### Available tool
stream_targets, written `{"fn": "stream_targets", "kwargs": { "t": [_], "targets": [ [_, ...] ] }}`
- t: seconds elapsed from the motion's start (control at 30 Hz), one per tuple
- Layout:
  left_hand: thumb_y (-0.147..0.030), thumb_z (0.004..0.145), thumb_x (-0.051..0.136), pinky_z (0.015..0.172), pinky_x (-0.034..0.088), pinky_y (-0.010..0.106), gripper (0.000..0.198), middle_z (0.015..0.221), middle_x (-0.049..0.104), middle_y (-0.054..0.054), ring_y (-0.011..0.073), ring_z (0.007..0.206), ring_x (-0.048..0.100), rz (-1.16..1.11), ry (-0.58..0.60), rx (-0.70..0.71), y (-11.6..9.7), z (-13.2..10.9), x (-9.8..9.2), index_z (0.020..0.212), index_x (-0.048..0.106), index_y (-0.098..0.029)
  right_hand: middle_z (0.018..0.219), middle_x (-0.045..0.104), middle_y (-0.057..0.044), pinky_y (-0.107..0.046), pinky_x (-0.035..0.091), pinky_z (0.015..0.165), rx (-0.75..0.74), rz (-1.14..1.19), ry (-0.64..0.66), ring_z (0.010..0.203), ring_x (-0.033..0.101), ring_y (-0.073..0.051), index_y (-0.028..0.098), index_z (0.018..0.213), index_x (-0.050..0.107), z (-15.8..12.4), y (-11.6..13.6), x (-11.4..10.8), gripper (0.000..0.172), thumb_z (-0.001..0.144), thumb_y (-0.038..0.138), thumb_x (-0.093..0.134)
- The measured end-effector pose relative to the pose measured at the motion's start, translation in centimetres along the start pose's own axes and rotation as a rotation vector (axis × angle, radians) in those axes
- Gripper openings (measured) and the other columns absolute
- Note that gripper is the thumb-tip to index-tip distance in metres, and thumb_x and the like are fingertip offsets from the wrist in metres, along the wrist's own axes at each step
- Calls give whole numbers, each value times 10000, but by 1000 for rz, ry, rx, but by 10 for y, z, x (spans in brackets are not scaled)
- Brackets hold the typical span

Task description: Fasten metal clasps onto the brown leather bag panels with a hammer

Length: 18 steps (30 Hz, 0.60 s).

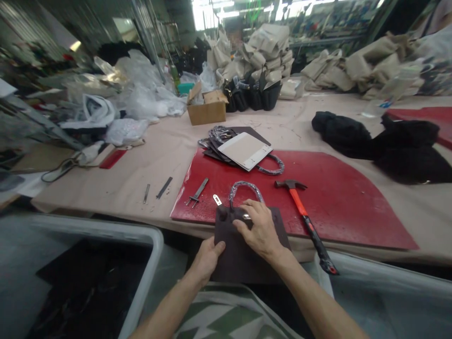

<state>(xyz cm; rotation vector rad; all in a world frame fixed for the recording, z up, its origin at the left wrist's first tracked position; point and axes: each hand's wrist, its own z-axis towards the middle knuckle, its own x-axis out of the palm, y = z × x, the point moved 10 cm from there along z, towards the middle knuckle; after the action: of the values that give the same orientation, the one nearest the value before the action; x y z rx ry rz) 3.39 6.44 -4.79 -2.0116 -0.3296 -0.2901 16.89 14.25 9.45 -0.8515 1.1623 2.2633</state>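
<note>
Both forearms are bare as far as they show, the left forearm (pixel 173 301) and the right forearm (pixel 307 292) each narrowing towards the wrist. The left hand (pixel 205 259) and the right hand (pixel 261 230) are bare too, their fingers (pixel 253 206) rounded at the tips. Below the near edge of the tabletop (pixel 162 150), a garment (pixel 229 325) covers the front of the body: pale greyish cloth with large, angular patches of muted green. A plain grey-green band (pixel 229 294) curves along its top. Shirt or apron, the blur leaves unclear.

Workshop: hammer (pixel 299 203), piled beige pieces (pixel 270 42).
</note>
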Motion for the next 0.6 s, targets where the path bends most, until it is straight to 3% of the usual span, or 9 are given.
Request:
{"fn": "stream_targets", "kwargs": {
  "t": [0.17, 0.27, 0.37, 0.47, 0.6],
  "targets": [
    [-437, 720, 771, 894, 523, 417, 515, 965, 757, 124, 308, 917, 700, 41, -40, 28, 1, 4, -4, 1095, 689, -94, 1281, 587, -156, -497, 400, 1007, 133, -82, 26, 1155, 519, -329, 140, 1301, 538, 29, 12, 48, 577, 817, 397, 718],
    [-421, 726, 757, 868, 530, 416, 515, 952, 757, 118, 298, 881, 703, 24, -58, 6, 5, 5, -6, 1118, 678, -96, 1340, 546, -186, -508, 384, 1028, 114, -177, 21, 1194, 490, -346, 106, 1375, 481, 37, 9, 62, 606, 829, 296, 664],
    [-403, 731, 739, 851, 537, 405, 518, 946, 758, 108, 288, 874, 702, -26, -53, -5, 6, 4, -4, 1147, 667, -102, 1368, 515, -194, -478, 389, 1045, 77, -176, -31, 1245, 462, -323, 87, 1427, 421, 30, -2, 56, 642, 816, 183, 593],
    [-400, 731, 725, 838, 538, 394, 512, 951, 756, 113, 287, 882, 698, -50, -59, 2, 3, 1, -2, 1138, 670, -94, 1390, 483, -193, -478, 372, 1073, 39, -199, -91, 1284, 430, -314, 96, 1431, 424, 15, -8, 35, 654, 807, 160, 605],
    [-386, 756, 689, 807, 532, 367, 486, 941, 753, 108, 270, 849, 694, -25, -68, -17, 3, 0, -3, 1141, 670, -90, 1357, 531, -139, -542, 297, 1104, -2, -363, -33, 1276, 422, -330, 180, 1250, 605, 0, -4, 24, 376, 876, 220, 623]
  ]
}}
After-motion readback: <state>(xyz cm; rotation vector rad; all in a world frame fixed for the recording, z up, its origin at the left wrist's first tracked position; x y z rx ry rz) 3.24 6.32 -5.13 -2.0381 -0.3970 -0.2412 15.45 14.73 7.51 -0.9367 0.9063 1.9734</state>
